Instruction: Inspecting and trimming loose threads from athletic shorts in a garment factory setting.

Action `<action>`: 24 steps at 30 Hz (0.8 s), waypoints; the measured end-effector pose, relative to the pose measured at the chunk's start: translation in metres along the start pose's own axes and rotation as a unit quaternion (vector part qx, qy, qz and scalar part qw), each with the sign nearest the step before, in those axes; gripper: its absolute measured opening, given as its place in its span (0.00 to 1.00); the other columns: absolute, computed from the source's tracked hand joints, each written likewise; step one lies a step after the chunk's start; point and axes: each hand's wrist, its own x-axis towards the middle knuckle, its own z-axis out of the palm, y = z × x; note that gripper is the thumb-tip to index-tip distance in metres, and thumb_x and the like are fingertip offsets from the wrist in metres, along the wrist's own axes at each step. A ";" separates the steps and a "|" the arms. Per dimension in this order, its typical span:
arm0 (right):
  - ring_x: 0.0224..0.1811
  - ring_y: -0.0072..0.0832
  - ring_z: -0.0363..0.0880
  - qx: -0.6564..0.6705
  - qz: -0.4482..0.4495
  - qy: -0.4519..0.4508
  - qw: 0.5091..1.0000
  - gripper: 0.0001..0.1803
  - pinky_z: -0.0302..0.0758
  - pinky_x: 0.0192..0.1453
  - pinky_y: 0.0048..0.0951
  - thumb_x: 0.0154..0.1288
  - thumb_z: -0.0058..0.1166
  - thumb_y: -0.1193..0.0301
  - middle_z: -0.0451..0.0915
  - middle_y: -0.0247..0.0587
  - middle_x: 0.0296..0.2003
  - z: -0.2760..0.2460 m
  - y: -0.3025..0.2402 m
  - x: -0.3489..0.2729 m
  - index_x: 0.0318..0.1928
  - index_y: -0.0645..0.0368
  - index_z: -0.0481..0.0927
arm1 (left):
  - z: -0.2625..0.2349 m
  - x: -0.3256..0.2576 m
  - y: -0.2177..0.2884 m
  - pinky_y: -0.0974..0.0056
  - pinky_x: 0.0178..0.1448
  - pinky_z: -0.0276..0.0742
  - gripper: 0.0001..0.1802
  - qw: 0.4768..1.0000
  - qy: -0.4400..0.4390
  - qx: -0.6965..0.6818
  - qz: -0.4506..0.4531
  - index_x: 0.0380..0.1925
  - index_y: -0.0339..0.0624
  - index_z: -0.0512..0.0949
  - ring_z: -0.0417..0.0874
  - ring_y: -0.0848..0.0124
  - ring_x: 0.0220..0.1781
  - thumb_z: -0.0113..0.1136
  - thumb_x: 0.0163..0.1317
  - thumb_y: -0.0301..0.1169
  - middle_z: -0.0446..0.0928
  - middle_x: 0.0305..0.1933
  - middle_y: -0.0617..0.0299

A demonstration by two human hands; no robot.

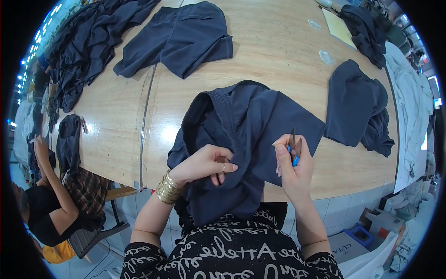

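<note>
- The dark shorts [283, 114] are lying at the near middle of the tabletop [274, 60], with the gathered waistband [223, 109] facing left and the near part hanging past the near edge. Caution: the overhanging weight may be pulling the cloth toward the person; a loosened hold could let it slide off.
- The left hand [206, 165] is gripping a fold of cloth between thumb and fingers, just near of the waistband.
- A gold bracelet [168, 188] is sitting on the left wrist. Caution: its edges could be catching threads if the cloth drags across it.
- The right hand [296, 174] is holding small scissors [298, 148] with blue handles, the blades standing apart and pointing to the far side. Whether its fingers are also pinching the cloth, the view is not telling.
- Caution: the blades are resting above or beside the cloth without a cover; a turn of the right wrist could nick the fabric, or the left hand if it crosses over.
- Farther out, a second pair of shorts [186, 42] is lying at the far side, a dark heap [86, 42] at the far left, and a folded dark garment [355, 104] at the right. Caution: reaching wide with the scissors could snag the folded garment, which is lying nearby.
</note>
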 end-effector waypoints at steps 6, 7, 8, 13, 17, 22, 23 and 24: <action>0.22 0.13 0.67 -0.104 -0.079 0.008 0.991 0.04 0.65 0.28 0.16 0.63 0.54 0.76 0.77 0.32 0.25 -0.010 -0.016 -0.002 0.38 0.62 0.77 | 0.001 0.001 0.005 0.76 0.23 0.76 0.15 0.998 0.019 -0.055 0.013 0.38 0.29 0.77 0.82 0.76 0.26 0.61 0.60 0.32 0.81 0.31 0.59; 0.22 0.13 0.68 -0.110 -0.063 0.013 0.992 0.04 0.65 0.28 0.16 0.63 0.54 0.76 0.77 0.32 0.25 -0.013 -0.020 -0.002 0.38 0.62 0.77 | 0.004 -0.002 0.012 0.76 0.25 0.77 0.14 0.965 0.119 -0.203 0.115 0.40 0.30 0.76 0.83 0.76 0.27 0.59 0.61 0.31 0.81 0.32 0.59; 0.22 0.13 0.68 -0.110 -0.068 0.016 0.991 0.04 0.65 0.28 0.16 0.63 0.54 0.76 0.77 0.32 0.25 -0.015 -0.022 -0.004 0.38 0.62 0.77 | 0.005 -0.006 0.021 0.74 0.28 0.79 0.11 0.922 0.155 -0.302 0.186 0.41 0.31 0.77 0.83 0.75 0.29 0.55 0.64 0.29 0.81 0.32 0.60; 0.22 0.14 0.69 -0.143 -0.079 0.031 0.986 0.08 0.65 0.28 0.16 0.58 0.58 0.78 0.77 0.33 0.25 -0.016 -0.034 -0.005 0.40 0.60 0.78 | 0.020 -0.019 0.048 0.67 0.33 0.84 0.13 0.879 0.156 -0.311 0.325 0.46 0.29 0.72 0.84 0.70 0.35 0.49 0.67 0.29 0.80 0.37 0.55; 0.20 0.22 0.70 -0.217 -0.194 0.002 0.957 0.17 0.68 0.24 0.20 0.49 0.66 0.75 0.78 0.34 0.28 -0.011 -0.026 -0.004 0.41 0.57 0.78 | 0.038 -0.013 0.032 0.63 0.34 0.86 0.13 0.920 0.143 -0.239 0.275 0.48 0.30 0.70 0.83 0.68 0.39 0.51 0.65 0.26 0.78 0.42 0.55; 0.19 0.23 0.70 -0.213 -0.240 0.014 0.947 0.20 0.68 0.23 0.21 0.47 0.69 0.69 0.78 0.32 0.28 -0.005 -0.028 -0.002 0.41 0.58 0.77 | 0.047 -0.016 0.027 0.71 0.36 0.82 0.12 0.919 0.145 -0.206 0.303 0.43 0.29 0.75 0.81 0.73 0.37 0.57 0.62 0.25 0.79 0.41 0.57; 0.19 0.24 0.69 -0.213 -0.236 0.017 0.948 0.19 0.67 0.22 0.22 0.48 0.68 0.68 0.78 0.32 0.27 -0.006 -0.023 -0.004 0.40 0.58 0.77 | 0.047 -0.017 0.028 0.71 0.36 0.82 0.12 0.920 0.143 -0.208 0.300 0.43 0.29 0.75 0.81 0.73 0.37 0.57 0.62 0.25 0.79 0.41 0.57; 0.20 0.24 0.69 -0.213 -0.233 0.018 0.949 0.18 0.66 0.22 0.23 0.48 0.68 0.67 0.77 0.32 0.25 -0.007 -0.020 -0.005 0.39 0.59 0.78 | 0.048 -0.018 0.030 0.71 0.36 0.82 0.12 0.919 0.147 -0.218 0.293 0.43 0.29 0.75 0.81 0.73 0.37 0.57 0.62 0.25 0.79 0.41 0.56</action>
